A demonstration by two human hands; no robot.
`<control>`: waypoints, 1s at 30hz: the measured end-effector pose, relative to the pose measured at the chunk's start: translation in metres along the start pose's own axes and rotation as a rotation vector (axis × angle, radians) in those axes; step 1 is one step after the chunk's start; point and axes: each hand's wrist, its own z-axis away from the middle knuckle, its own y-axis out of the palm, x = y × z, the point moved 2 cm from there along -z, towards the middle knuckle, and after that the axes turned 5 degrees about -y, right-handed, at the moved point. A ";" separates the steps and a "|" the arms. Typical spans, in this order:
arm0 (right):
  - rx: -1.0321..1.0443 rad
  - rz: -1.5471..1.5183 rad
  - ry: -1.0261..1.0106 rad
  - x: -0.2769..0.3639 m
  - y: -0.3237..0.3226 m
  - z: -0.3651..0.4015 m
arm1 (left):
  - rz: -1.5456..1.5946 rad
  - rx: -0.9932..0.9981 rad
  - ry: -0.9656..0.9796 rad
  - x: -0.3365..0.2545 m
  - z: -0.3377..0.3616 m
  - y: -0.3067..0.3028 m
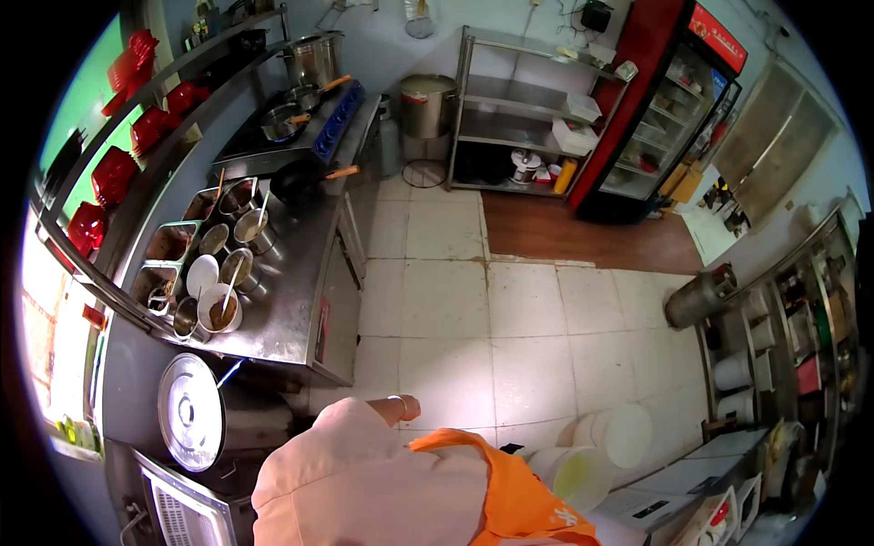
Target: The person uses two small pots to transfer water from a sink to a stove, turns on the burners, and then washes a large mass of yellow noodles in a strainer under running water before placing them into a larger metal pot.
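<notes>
My left hand point(411, 408) shows small at the end of a beige sleeve point(355, 482), with a band at the wrist. Its fingers look curled in, and nothing visible sticks out of them. Below it lies only the tiled floor point(446, 373); the hand appears to touch nothing. An orange apron point(492, 491) with a white mark covers the front of my body, just right of the sleeve. My right hand is out of the picture.
Left stands a steel counter point(287, 309) with pots, tubs and a wok point(296, 182). A big lidded pot point(190, 411) is nearer. White buckets point(614, 435) stand right; at the back are a steel shelf point(519, 91) and red fridge point(628, 100). A gas cylinder point(696, 298) leans right.
</notes>
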 end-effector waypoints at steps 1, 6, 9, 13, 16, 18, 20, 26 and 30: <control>0.011 0.006 -0.007 -0.004 -0.003 -0.003 | 0.004 -0.034 0.011 -0.001 -0.004 0.005; 0.059 0.049 -0.064 -0.030 -0.017 -0.017 | 0.045 0.050 -0.117 -0.054 0.030 -0.015; 0.083 0.071 -0.107 -0.045 -0.031 -0.022 | 0.251 -0.028 -0.143 -0.078 0.039 0.016; 0.118 0.108 -0.157 -0.060 -0.053 -0.033 | 0.527 0.219 0.091 -0.157 0.061 0.020; 0.151 0.144 -0.190 -0.070 -0.072 -0.041 | 0.510 0.158 0.161 -0.198 0.063 0.025; 0.175 0.169 -0.201 -0.077 -0.083 -0.046 | 0.466 0.090 0.105 -0.202 0.056 0.036; 0.195 0.188 -0.208 -0.086 -0.090 -0.051 | 0.428 0.035 0.015 -0.191 0.054 0.052; 0.233 0.234 -0.228 -0.103 -0.104 -0.060 | 0.413 -0.062 -0.209 -0.104 -0.021 0.150; 0.231 0.238 -0.221 -0.124 -0.103 -0.063 | 0.250 -0.101 -0.219 -0.236 0.149 0.014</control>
